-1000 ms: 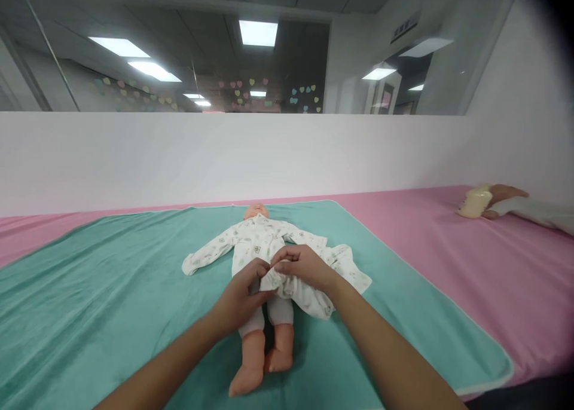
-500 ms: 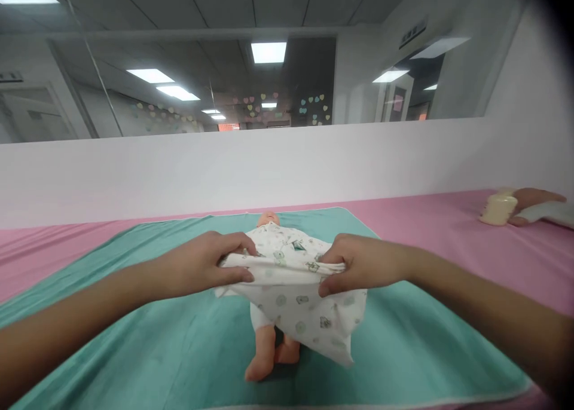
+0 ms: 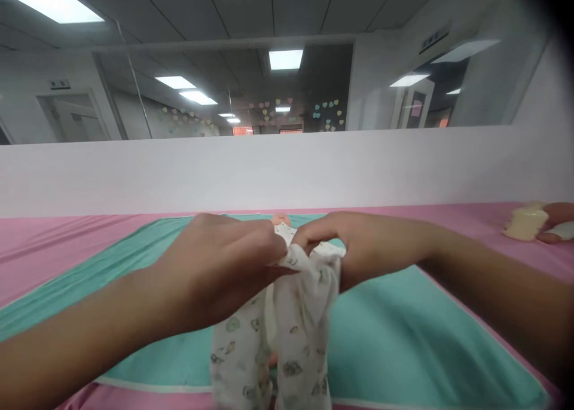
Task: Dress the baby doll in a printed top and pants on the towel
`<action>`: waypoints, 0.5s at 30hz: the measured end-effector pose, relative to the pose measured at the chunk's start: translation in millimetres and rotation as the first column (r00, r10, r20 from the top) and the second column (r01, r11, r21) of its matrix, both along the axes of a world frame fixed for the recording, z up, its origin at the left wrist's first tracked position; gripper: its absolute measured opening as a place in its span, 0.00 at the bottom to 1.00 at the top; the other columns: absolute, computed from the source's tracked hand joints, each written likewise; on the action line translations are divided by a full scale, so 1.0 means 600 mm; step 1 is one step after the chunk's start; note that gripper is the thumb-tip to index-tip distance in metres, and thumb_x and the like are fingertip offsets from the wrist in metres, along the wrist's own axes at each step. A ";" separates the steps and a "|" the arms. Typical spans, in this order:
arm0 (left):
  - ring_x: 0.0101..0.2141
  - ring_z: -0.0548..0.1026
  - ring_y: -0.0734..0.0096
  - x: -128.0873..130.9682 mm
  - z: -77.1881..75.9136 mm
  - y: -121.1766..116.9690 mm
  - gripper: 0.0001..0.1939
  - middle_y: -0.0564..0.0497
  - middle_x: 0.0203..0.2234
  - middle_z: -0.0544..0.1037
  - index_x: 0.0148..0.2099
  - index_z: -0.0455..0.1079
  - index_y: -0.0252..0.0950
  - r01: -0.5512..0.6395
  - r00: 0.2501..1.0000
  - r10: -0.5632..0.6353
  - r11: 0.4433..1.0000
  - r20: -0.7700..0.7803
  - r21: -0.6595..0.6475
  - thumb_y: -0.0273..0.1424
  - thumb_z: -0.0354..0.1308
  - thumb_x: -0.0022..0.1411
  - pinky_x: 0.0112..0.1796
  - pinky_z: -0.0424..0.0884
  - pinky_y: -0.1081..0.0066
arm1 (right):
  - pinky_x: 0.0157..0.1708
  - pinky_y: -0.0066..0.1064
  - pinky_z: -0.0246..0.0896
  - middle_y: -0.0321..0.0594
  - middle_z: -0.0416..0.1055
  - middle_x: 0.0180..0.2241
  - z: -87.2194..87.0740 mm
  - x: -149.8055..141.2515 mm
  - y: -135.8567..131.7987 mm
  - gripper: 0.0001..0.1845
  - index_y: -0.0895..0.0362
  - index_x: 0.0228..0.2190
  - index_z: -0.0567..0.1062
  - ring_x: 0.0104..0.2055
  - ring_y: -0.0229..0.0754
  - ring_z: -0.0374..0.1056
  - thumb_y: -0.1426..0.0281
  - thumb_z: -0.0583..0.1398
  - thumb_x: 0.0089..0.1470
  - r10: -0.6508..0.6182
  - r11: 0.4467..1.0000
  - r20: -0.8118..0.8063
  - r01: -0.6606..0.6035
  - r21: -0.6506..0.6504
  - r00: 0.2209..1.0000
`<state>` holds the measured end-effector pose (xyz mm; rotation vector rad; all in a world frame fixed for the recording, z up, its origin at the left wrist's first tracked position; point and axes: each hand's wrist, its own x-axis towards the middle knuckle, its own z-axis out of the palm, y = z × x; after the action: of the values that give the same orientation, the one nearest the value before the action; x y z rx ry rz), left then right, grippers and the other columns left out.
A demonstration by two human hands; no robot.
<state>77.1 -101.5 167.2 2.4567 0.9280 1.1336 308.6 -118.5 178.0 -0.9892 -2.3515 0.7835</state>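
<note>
A white printed baby garment [image 3: 278, 344] hangs down in front of me, pinched at its top edge by both hands. My left hand [image 3: 219, 266] grips the cloth from the left with closed fingers. My right hand [image 3: 354, 248] pinches it from the right, and the two hands nearly touch. Behind them a baby doll lies on a teal mat [image 3: 403, 332]; only the top of the doll's head [image 3: 281, 219] shows, the rest is hidden by my hands and the garment.
The teal mat lies on a pink bed cover [image 3: 67, 236] that runs along a low white wall [image 3: 269, 171]. At the far right another person's hand [image 3: 558, 219] holds a cream bottle [image 3: 525, 223] on the pink cover.
My hands pulled the garment off the doll's legs, spread it wide, then brought its top edge together and lifted it closer to the camera. It now hangs folded lengthwise.
</note>
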 end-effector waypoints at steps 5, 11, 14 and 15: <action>0.24 0.68 0.68 0.022 -0.010 0.014 0.13 0.53 0.15 0.67 0.20 0.65 0.40 -0.046 0.986 0.036 0.997 -0.162 -0.057 0.42 0.59 0.47 0.21 0.58 0.77 | 0.33 0.30 0.64 0.35 0.72 0.30 -0.053 -0.034 0.007 0.10 0.56 0.30 0.76 0.36 0.42 0.69 0.63 0.64 0.44 0.249 0.878 -0.132 -0.282 -0.387 0.959; 0.26 0.71 0.67 0.015 -0.037 0.051 0.10 0.53 0.24 0.74 0.30 0.73 0.38 0.168 0.971 -0.218 0.915 -0.099 -0.366 0.39 0.60 0.50 0.23 0.64 0.75 | 0.39 0.31 0.61 0.37 0.70 0.34 -0.112 -0.043 0.046 0.15 0.56 0.30 0.74 0.39 0.40 0.66 0.57 0.60 0.51 0.059 0.941 -0.370 -0.176 -0.291 0.927; 0.35 0.74 0.61 0.023 -0.083 0.071 0.13 0.52 0.34 0.76 0.40 0.73 0.39 0.251 0.960 -0.279 0.855 0.005 -0.453 0.38 0.59 0.53 0.33 0.70 0.71 | 0.37 0.31 0.61 0.39 0.70 0.32 -0.148 -0.041 0.091 0.19 0.59 0.30 0.74 0.36 0.40 0.66 0.54 0.60 0.50 0.014 0.934 -0.487 -0.186 -0.306 0.873; 0.38 0.74 0.60 0.028 -0.101 0.077 0.15 0.51 0.37 0.76 0.43 0.72 0.39 0.250 0.965 -0.255 0.850 0.053 -0.464 0.38 0.58 0.54 0.35 0.70 0.70 | 0.34 0.30 0.61 0.39 0.70 0.30 -0.165 -0.039 0.109 0.21 0.60 0.29 0.74 0.34 0.39 0.67 0.52 0.59 0.50 -0.029 0.927 -0.530 -0.175 -0.331 0.847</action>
<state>93.7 -55.1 106.5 2.1063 0.7432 0.7046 285.2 -53.2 78.9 -0.6964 -1.8010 1.3726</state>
